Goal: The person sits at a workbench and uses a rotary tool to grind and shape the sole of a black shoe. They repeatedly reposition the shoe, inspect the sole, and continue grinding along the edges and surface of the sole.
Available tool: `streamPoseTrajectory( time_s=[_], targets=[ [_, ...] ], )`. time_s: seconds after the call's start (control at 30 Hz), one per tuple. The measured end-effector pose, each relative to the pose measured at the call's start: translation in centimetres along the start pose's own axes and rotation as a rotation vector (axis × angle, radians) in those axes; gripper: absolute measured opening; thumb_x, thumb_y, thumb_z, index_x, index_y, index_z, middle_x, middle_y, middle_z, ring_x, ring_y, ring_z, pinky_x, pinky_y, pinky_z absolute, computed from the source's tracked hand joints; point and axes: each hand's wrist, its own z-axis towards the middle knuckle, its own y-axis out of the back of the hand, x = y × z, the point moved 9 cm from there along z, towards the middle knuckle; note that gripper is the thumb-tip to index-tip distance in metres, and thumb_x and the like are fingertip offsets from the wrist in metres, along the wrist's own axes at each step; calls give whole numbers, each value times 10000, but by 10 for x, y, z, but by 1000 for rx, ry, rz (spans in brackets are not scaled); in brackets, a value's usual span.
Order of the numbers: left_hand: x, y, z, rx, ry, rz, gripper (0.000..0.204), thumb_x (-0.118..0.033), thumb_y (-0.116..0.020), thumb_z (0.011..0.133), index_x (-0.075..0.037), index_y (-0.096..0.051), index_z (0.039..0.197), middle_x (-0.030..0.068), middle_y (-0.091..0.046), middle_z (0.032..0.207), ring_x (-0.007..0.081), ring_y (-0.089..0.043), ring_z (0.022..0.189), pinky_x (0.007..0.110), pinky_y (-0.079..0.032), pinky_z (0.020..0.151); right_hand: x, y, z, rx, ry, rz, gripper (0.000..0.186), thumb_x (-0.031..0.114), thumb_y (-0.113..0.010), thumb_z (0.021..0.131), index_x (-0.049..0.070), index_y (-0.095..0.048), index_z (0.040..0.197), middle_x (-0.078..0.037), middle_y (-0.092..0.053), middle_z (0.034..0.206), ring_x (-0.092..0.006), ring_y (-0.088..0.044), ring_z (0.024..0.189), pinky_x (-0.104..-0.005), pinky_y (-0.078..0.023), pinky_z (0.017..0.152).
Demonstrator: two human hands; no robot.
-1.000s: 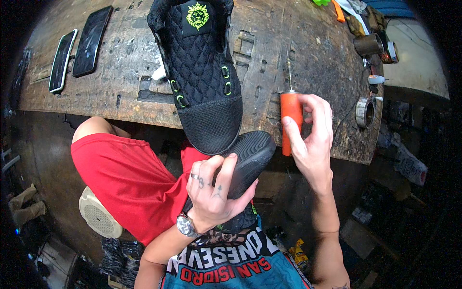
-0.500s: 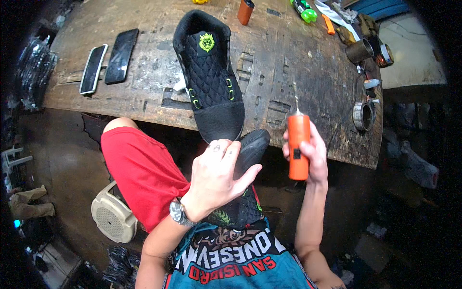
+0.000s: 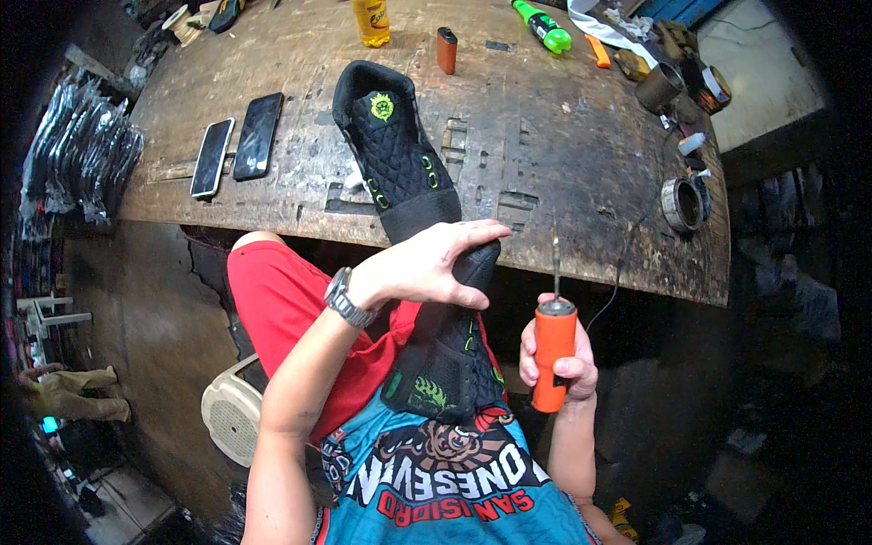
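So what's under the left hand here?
The left hand rests on the toe of a black shoe held upright in the lap. The toe tip is covered by the fingers. A second shoe lies behind on the bench.

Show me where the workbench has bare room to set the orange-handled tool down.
Bare wood lies between the black shoe on the bench and the metal ring, and ahead of the two phones. The far right corner, around the tins, is crowded.

Two black quilted fabric shoes with green emblems point(image 3: 395, 159) point(image 3: 445, 350), two flat dark rectangular phones point(image 3: 212, 157) point(image 3: 258, 136), one orange-handled awl point(image 3: 554, 350), one green plastic bottle point(image 3: 542, 25), one round metal tin point(image 3: 681, 202).
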Motion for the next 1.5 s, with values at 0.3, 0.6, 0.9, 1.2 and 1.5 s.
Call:
streamPoseTrajectory(
  time_s=[0.3, 0.6, 0.9, 1.2, 1.5],
  targets=[
    [-3, -7, 4, -113, -73, -643, 453, -324, -575, 812, 59, -705, 1016, 173, -670, 1117, 293, -605, 1103, 391, -407, 1071, -28, -29, -14, 111, -101, -57, 678, 171, -824, 737, 26, -431, 1269, -240, -635, 878, -265, -661, 655, -352, -579, 569],
    [5, 52, -98, -642, 143, -439, 511, -355, -394, 979, 59, -676, 878, 183, -693, 929, 275, -639, 915, 366, -469, 910, -65, -77, -19, 250, -261, -404, 608, 123, -848, 773, 34, -422, 1197, -188, -658, 925, -220, -677, 724, -350, -583, 644],
    [22, 83, -174, -1044, 226, 97, 370, -243, -416, 1009, 12, -641, 864, 67, -642, 778, 139, -596, 693, 271, -466, 653, -103, -120, 12, 245, -155, -875, 833, 114, -773, 859, 37, -301, 1541, -42, -639, 890, -109, -632, 793, -274, -511, 737],
    [14, 92, -195, -1200, 367, 35, 401, -232, -484, 1035, 19, -618, 752, 50, -522, 654, 124, -429, 582, 316, -328, 560, -128, -124, 14, 200, -385, -697, 981, 59, -692, 888, 51, -92, 1665, -67, -646, 743, -139, -639, 650, -315, -517, 653],
    [4, 92, -204, -1212, 419, 39, 348, -146, -486, 1020, 38, -585, 741, 69, -516, 633, 123, -441, 563, 323, -334, 539, -118, -136, 25, 334, -252, -879, 1005, 53, -680, 855, 3, -69, 1651, -109, -659, 739, -175, -632, 650, -340, -505, 659]
  ],
)
